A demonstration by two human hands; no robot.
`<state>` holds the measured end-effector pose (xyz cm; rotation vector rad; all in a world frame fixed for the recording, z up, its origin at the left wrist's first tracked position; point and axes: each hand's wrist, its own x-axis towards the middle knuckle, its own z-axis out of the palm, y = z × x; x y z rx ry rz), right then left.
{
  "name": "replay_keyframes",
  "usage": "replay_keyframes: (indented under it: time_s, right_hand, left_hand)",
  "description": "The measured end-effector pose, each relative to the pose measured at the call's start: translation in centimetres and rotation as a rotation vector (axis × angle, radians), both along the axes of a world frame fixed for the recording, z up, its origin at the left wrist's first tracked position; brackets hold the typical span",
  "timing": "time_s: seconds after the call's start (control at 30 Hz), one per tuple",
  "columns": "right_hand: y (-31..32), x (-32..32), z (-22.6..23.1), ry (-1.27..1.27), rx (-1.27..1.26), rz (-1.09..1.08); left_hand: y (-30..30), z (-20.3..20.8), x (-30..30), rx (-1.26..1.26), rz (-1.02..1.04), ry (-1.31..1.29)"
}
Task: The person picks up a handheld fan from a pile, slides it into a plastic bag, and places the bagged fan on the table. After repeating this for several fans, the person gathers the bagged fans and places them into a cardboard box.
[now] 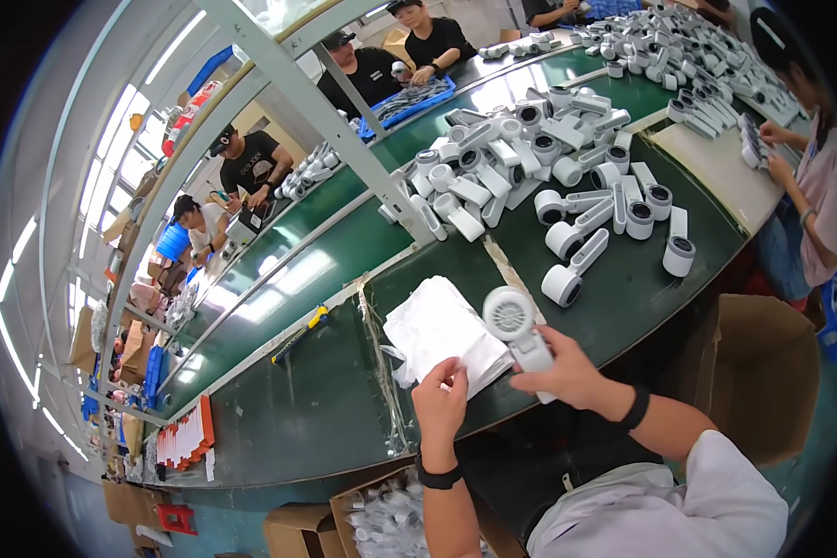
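Fan [509, 316], white with a round grille, is in the right hand [567, 370], whose fingers and thumb are closed around its handle. Its head points up and away from the person, over the near part of the green table [298, 418], beside the right edge of a white stack [446, 325]; whether the two touch cannot be told. The left hand [440, 402] has its thumb and fingertips drawn together at the stack's near edge; whether they pinch a layer of it cannot be told. Dark bands circle both wrists.

Left of the stack lies a yellow-handled cutter [302, 333]. Beyond the stack, to the right, lie loose fans [567, 284], with a large pile [530, 139] behind them. An open carton [763, 372] stands beyond the table's edge at right. Farther right, a co-worker's hands [779, 153] hold white parts [751, 141].
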<state>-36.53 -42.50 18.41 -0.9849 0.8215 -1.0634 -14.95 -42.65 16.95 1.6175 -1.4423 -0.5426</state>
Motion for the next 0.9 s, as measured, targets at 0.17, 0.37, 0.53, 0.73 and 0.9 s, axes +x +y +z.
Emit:
replay_keyframes:
  time_s: [0.17,0.37,0.53,0.73,0.9]
  right_hand:
    - [-1.6,4.6,-0.3,0.258,-0.281,-0.216]
    - [-2.7,5.4,-1.2,0.555,-0.262,-0.092]
    - [-2.3,4.8,-1.5,0.705,-0.165,-0.091]
    - [-1.8,3.5,0.8,0.666,-0.188,-0.141]
    - [-1.0,2.7,3.0,0.6,-0.193,-0.186]
  left_hand:
    - [-0.2,-0.4,0.0,-0.012,0.022,0.004]
    - [-0.3,0.2,0.3,0.002,0.014,0.031]
    - [-0.2,-0.1,2.0,0.066,0.023,0.352]
    - [-0.3,1.0,2.0,-0.093,0.184,0.509]
    - [-0.6,1.5,2.2,0.011,0.097,0.262]
